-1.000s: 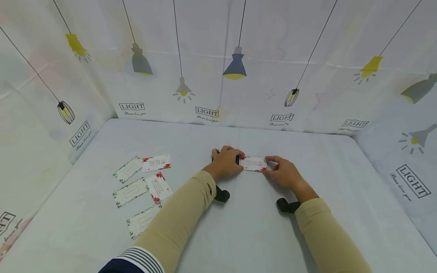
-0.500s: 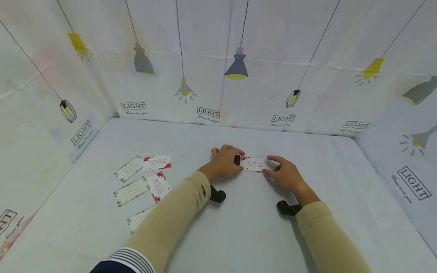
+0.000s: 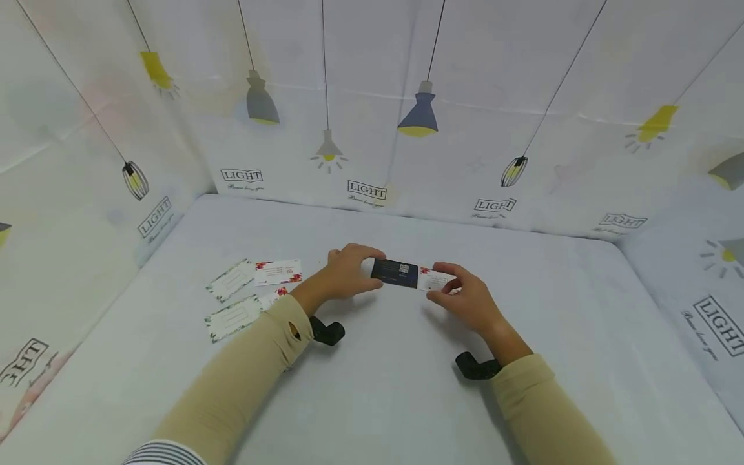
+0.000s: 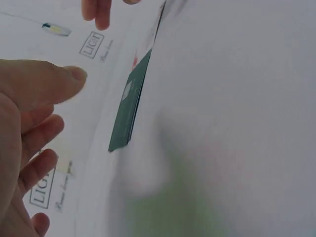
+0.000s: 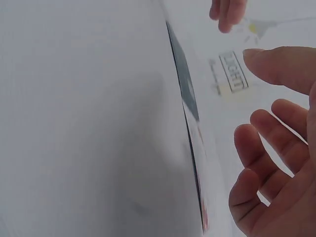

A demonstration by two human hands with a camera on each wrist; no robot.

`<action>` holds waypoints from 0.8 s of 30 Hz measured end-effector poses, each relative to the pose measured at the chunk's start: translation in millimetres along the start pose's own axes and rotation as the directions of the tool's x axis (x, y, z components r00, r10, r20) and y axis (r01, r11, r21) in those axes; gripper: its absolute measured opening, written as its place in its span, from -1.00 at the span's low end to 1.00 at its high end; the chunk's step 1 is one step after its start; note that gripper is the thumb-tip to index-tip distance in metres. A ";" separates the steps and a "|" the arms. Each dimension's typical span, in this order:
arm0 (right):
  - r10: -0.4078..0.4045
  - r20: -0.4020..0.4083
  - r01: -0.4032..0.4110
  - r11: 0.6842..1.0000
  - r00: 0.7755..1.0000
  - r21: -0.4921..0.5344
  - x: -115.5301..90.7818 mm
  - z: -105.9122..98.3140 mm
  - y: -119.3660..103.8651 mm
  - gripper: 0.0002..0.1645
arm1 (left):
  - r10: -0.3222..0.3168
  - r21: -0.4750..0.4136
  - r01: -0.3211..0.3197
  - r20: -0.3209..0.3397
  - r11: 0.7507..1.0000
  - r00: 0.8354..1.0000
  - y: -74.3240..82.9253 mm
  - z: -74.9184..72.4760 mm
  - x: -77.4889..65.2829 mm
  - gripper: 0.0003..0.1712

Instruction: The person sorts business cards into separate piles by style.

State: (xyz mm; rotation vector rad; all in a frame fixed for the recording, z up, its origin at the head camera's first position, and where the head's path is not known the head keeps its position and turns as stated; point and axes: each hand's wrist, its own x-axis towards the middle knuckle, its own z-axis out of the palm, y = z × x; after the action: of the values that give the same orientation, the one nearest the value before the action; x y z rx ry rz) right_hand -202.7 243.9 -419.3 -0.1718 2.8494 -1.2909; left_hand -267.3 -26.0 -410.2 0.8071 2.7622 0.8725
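Observation:
A dark card (image 3: 395, 272) with a QR code lies end to end with a white card with red flowers (image 3: 430, 279) on the white table; whether they overlap I cannot tell. My left hand (image 3: 345, 274) is at the dark card's left end, thumb and forefinger spread on either side of it. In the left wrist view the fingers stand apart from the dark card (image 4: 131, 103). Around the white card's right end is my right hand (image 3: 469, 300), thumb and forefinger parted. The right wrist view has its loosely bent fingers away from the card edge.
Left of my left arm lie white cards with green leaves (image 3: 234, 318) and white cards with red flowers (image 3: 278, 272), partly behind the sleeve. Black wrist mounts (image 3: 328, 332) sit under both wrists. A printed fabric wall (image 3: 372, 97) rises behind the table.
My left hand has drawn back to the left, uncovering the dark card that it mostly hid before. The right hand stays by the white card. The head view has turned slightly right-to-left.

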 end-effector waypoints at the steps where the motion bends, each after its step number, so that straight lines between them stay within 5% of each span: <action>1: -0.012 0.003 0.012 1.000 1.000 0.007 0.1 3.7 -2.3 -0.28 | -0.007 0.002 0.007 -0.007 1.000 1.000 -5.4 -3.6 -4.8 -0.38; 13: -0.113 0.061 0.109 0.992 0.992 0.063 5.3 46.5 -39.4 -0.32 | -0.106 -0.036 0.104 -0.069 0.994 0.992 -67.0 -45.8 -61.0 -0.43; 24: -0.140 0.130 0.126 0.986 0.982 0.112 7.4 74.8 -56.4 -0.32 | -0.273 0.017 0.276 -0.111 0.961 0.956 -126.2 -72.0 -100.2 -0.41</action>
State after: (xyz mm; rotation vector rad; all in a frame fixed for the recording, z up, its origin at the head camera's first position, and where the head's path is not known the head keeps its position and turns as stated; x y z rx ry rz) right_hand -200.6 150.2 -426.1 -0.4395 2.6890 -1.3860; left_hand -259.5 -201.6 -425.6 0.3739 2.8931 0.8401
